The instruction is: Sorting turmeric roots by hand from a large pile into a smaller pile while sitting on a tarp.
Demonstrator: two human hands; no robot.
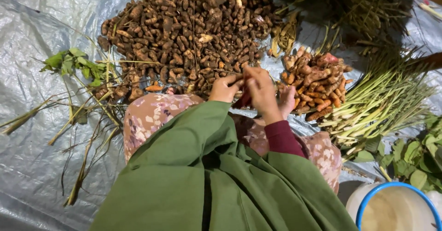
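Observation:
My left hand (224,89) and my right hand (260,92) meet in front of my knees, fingers pinched together on a small brown root (238,77) held between them. A dark red thing (243,100) shows under my right palm; what it is cannot be told. Just beyond my hands lies a big heap of brown, earth-covered roots (184,33). To the right sits a smaller pile of cleaned orange roots (315,81). My green garment (207,185) and flowered fabric (152,113) cover my lap.
A grey plastic sheet (32,51) covers the ground. Leafy stems (73,63) and dry stalks lie at the left. A bundle of pale green stalks (382,104) lies at the right, green leaves (421,155) below it. A blue-rimmed white bucket (396,208) stands at bottom right.

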